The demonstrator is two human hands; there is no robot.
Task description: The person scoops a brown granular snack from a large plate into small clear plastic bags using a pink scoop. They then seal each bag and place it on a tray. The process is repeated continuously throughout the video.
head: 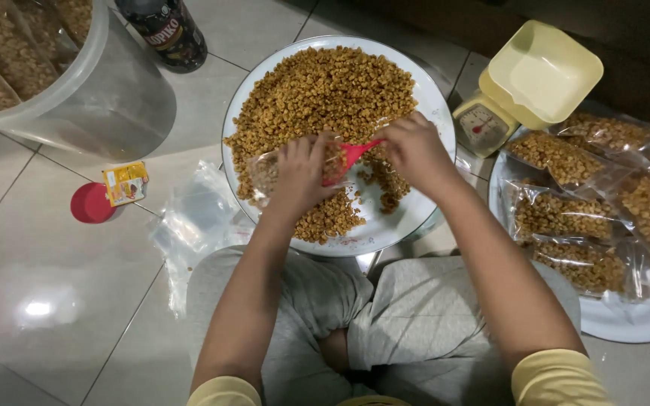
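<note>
While the left hand [300, 174] grips a small clear plastic bag [266, 173], the right hand [414, 150] holds a red plastic scoop [352, 156] over the round white tray's [385, 225] near edge.

Kitchen scale [483, 124], red lid [90, 203] (perhaps), dark bottle [165, 31].

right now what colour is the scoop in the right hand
Red-pink, seen in the head view: scoop.

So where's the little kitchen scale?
In the head view, the scale sits on the floor at the right, between the big snack tray and the filled bags.
</note>
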